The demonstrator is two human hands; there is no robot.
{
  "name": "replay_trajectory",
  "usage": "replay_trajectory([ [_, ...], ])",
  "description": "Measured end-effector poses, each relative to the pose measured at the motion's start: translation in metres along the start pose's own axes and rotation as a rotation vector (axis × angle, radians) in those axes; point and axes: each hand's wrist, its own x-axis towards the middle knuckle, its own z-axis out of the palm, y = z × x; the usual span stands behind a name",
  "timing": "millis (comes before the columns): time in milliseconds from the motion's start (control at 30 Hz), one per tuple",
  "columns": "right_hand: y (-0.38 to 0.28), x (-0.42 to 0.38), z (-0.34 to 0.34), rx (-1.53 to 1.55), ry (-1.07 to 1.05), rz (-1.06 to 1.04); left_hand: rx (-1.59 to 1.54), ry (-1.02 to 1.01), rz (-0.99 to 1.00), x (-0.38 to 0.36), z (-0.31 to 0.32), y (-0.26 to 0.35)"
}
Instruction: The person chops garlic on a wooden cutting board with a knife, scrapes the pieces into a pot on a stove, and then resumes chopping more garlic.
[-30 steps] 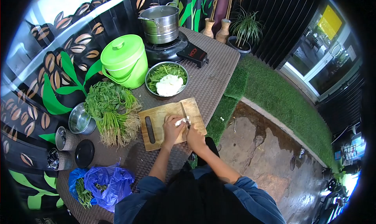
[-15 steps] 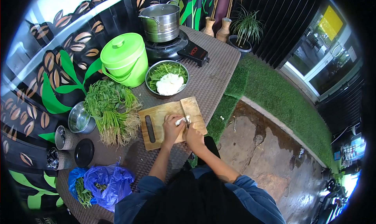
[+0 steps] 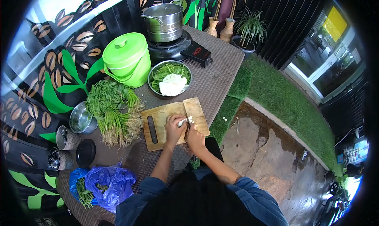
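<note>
A bunch of green leafy stalks (image 3: pixel 112 111) is laid on the brown woven counter (image 3: pixel 215 74), roots toward the person. On the rectangular wooden cutting board (image 3: pixel 162 117), a small white piece of food (image 3: pixel 184 121) is pinned under the left hand (image 3: pixel 173 129). A steel-bladed knife (image 3: pixel 186 112) is gripped by the right hand (image 3: pixel 195 138), its long axis pointing away from the person.

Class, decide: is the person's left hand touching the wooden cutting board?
Touching. The head view shows the left hand resting on the cutting board, fingers pinning a white piece with no gap.
</note>
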Motion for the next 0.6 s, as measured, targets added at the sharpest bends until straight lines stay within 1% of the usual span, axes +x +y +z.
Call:
replay_trajectory([
  [67, 0.001, 0.004, 0.000, 0.020, -0.021, 0.016, -0.009, 0.007, -0.012, 0.000, 0.001, 0.000],
  [167, 0.003, 0.017, -0.026, 0.052, -0.048, -0.037, 0.011, 0.019, -0.019, -0.001, 0.001, 0.002],
  [233, -0.002, 0.015, -0.054, 0.112, -0.164, -0.052, 0.000, 0.012, -0.040, -0.001, 0.001, 0.004],
  [267, -0.002, 0.017, -0.056, 0.112, -0.201, -0.030, -0.011, 0.005, -0.061, -0.001, 0.000, 0.005],
  [400, -0.008, 0.001, -0.032, 0.085, -0.161, 0.007, 0.027, 0.001, -0.033, -0.001, 0.002, -0.002],
  [467, -0.009, -0.003, -0.013, 0.110, -0.147, 0.114, 0.003, 0.020, 0.013, -0.001, 0.000, -0.002],
  [600, -0.005, 0.011, -0.018, 0.157, -0.127, 0.060, 0.025, 0.011, -0.009, -0.003, 0.000, -0.002],
])
